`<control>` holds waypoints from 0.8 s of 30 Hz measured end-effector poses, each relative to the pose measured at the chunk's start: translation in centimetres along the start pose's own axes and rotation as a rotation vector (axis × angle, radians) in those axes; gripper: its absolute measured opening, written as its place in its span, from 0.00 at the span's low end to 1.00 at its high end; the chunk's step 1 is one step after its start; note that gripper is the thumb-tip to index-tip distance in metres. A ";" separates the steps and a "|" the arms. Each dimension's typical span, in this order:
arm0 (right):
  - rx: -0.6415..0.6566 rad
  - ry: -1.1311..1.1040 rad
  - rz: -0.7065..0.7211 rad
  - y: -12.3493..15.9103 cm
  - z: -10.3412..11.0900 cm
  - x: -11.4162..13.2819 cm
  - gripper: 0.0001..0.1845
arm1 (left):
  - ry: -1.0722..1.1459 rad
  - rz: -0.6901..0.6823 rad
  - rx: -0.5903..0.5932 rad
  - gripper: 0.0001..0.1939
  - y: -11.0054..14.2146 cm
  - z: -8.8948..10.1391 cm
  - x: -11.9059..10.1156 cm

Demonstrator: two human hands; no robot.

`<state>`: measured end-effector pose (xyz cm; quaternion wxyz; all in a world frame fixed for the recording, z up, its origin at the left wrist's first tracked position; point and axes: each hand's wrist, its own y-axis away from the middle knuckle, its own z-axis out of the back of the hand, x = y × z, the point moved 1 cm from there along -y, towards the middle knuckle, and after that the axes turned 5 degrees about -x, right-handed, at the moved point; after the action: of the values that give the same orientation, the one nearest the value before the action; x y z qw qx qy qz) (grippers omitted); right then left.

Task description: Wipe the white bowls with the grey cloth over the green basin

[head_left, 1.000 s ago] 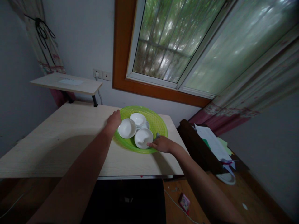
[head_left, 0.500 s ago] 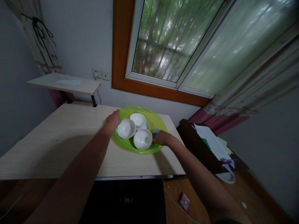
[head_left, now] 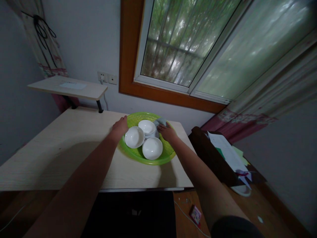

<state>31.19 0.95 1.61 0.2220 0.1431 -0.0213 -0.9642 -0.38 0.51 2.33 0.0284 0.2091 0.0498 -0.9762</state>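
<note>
A round green plastic basket rests on the pale wooden desk. Inside it sit several white bowls, among them a left bowl, a back bowl and a front bowl; more white crockery shows partly between them. My left hand is closed on the basket's left rim. On the basket's right side, my right hand presses a grey cloth against the inner wall by the back bowl. The right palm and part of the cloth are hidden.
A small raised shelf with a paper on it stands at the desk's back left. The window is behind the desk. To the right, a dark brown piece of furniture carries papers. A pink box and a cable lie on the floor.
My right hand and the grey cloth have moved from the basket's right side up toward the back, beside the back bowl. My left hand stays at the left rim.
</note>
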 end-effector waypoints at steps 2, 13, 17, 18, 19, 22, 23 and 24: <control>-0.044 0.026 -0.026 -0.1 -0.2 0.1 0.29 | -0.032 -0.012 0.003 0.31 -0.1 -0.2 0.1; 0.002 0.055 -0.147 5.3 0.6 1.6 0.20 | -0.062 -0.028 -0.016 0.28 -0.7 -1.1 0.6; 0.186 -0.018 -0.176 7.9 2.3 2.5 0.23 | -0.065 -0.019 -0.014 0.29 -0.8 -1.2 0.6; 0.226 -0.057 -0.140 8.4 2.7 2.6 0.25 | -0.064 -0.016 -0.011 0.29 -0.8 -1.2 0.6; 0.245 -0.105 -0.105 9.0 3.1 2.6 0.26 | -0.064 -0.011 -0.008 0.30 -0.8 -1.2 0.6; 0.261 -0.235 -0.051 10.1 4.0 2.2 0.25 | -0.057 -0.003 -0.009 0.31 -0.9 -1.3 0.6; 0.258 -0.259 -0.045 10.3 4.3 2.1 0.24 | -0.054 -0.003 -0.014 0.30 -0.9 -1.3 0.6; 0.253 -0.268 -0.043 10.4 4.5 2.0 0.23 | -0.052 -0.006 -0.017 0.30 -0.9 -1.3 0.6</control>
<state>32.55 -9.39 6.42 0.1768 0.0405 -0.1689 -0.9688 -0.50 1.55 0.94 0.0285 0.1833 0.0580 -0.9809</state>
